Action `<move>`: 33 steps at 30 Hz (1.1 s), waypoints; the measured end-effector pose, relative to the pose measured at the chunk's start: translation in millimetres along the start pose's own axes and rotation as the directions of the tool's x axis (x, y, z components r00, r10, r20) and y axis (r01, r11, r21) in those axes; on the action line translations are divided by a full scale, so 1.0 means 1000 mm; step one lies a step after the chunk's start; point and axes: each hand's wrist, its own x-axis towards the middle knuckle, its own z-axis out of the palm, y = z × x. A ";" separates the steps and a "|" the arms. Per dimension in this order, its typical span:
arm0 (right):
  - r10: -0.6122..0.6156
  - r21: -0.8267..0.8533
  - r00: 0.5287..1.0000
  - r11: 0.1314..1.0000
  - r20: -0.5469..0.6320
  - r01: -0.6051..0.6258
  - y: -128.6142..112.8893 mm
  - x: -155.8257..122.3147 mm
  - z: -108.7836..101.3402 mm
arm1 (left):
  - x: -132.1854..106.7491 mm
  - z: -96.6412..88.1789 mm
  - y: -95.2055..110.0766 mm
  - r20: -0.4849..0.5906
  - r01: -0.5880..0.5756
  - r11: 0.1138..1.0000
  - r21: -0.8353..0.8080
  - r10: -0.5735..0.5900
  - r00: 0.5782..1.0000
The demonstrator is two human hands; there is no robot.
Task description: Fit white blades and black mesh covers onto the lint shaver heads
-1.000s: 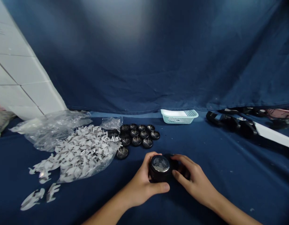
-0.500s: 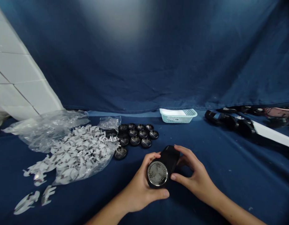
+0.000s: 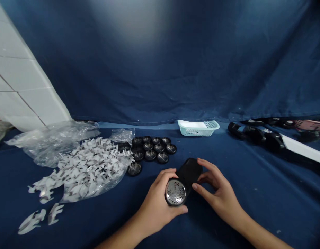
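Note:
A black fabric shaver (image 3: 189, 172) with a round, perforated metal head is held between both hands above the blue cloth. My left hand (image 3: 160, 204) wraps round its head end, thumb below the metal mesh and fingers along the upper left side. On the handle's right edge rest the thumb and fingers of my right hand (image 3: 219, 192), closed lightly about it. Behind the left hand, several round black shaver caps with metal mesh (image 3: 150, 155) lie in rows, one cap (image 3: 134, 168) nearer to me.
Left of the caps, many small grey-white plastic pieces (image 3: 92, 169) are heaped on a clear bag (image 3: 58, 138). Two loose pieces (image 3: 32, 221) lie in front. A light-green basket (image 3: 198, 130) stands by the blue curtain (image 3: 175, 69). Black devices (image 3: 256, 135) and a white strip (image 3: 305, 149) are at right.
The shaver has turned slightly in my hands, its handle showing flatter and its metal head tilting. Both hands still hold it. The view has shifted a little.

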 end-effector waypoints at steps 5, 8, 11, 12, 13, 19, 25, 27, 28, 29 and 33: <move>-0.062 -0.076 0.998 0.995 -0.006 0.062 -0.001 0.000 -0.003 | -0.001 0.001 -0.005 -0.007 -0.006 0.984 0.178 0.007 1.000; -0.116 -0.052 0.990 0.991 0.078 0.120 -0.005 -0.004 -0.007 | -0.002 0.001 -0.007 0.004 -0.013 0.967 0.255 0.012 1.000; -0.154 0.024 0.972 0.988 0.176 0.152 -0.010 -0.012 -0.007 | -0.002 0.001 -0.006 -0.003 -0.018 0.962 0.273 0.020 1.000; -0.154 0.056 0.969 0.988 0.193 0.145 -0.011 -0.015 -0.006 | -0.002 0.000 -0.005 -0.010 -0.009 0.964 0.264 0.012 1.000; -0.151 0.089 0.969 0.987 0.195 0.135 -0.012 -0.018 -0.005 | -0.001 0.000 -0.003 -0.021 0.003 0.969 0.249 0.002 1.000; 0.007 0.150 0.999 0.989 0.037 -0.013 -0.015 -0.016 0.002 | 0.005 -0.008 0.008 0.069 0.138 0.988 -0.071 -0.133 0.989; 0.232 0.329 0.920 0.883 0.317 -0.336 -0.012 -0.004 0.002 | 0.003 -0.011 0.009 0.234 0.112 0.966 -0.231 -0.057 0.970; 0.263 0.347 0.902 0.857 0.342 -0.382 -0.013 -0.003 0.003 | 0.002 -0.011 0.009 0.250 0.094 0.974 -0.205 -0.041 0.967; 0.276 0.353 0.904 0.851 0.326 -0.388 -0.013 -0.003 0.004 | 0.002 -0.011 0.009 0.256 0.089 0.976 -0.201 -0.036 0.966; 0.289 0.360 0.908 0.847 0.305 -0.390 -0.013 -0.003 0.005 | 0.002 -0.010 0.009 0.260 0.088 0.975 -0.204 -0.032 0.965; 0.343 0.364 0.909 0.836 0.238 -0.411 -0.009 -0.005 0.011 | -0.001 -0.009 0.015 0.245 0.108 0.975 -0.195 -0.058 0.968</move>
